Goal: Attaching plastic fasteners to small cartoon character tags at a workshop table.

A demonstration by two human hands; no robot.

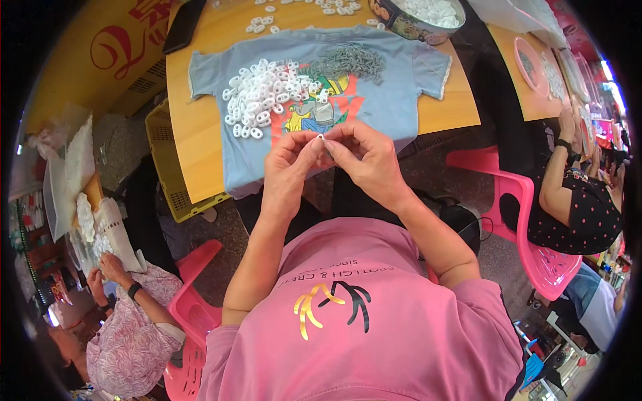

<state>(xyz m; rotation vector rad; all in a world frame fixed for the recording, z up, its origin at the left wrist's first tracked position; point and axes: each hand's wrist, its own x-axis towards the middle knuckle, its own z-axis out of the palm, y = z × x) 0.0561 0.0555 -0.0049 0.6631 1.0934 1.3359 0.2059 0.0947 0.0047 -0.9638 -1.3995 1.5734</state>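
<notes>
My left hand (289, 167) and my right hand (366, 159) meet at the near edge of the table, fingertips pinched together. Between them is a small white piece (320, 137), mostly covered by the fingers. Just beyond lies a pale blue printed T-shirt (237, 157), spread over the tabletop. On it, to the left, is a heap of small white oval plastic pieces with two holes each (259, 93). A pile of tiny grey-green parts (349, 61), too small to name, lies to its right.
The yellow wooden table (190, 147) also holds a round tin (431, 20) of white pieces, a dark phone (183, 27) and scattered white pieces. A yellow crate (175, 180) stands below left. People sit at both sides, on pink chairs (515, 214).
</notes>
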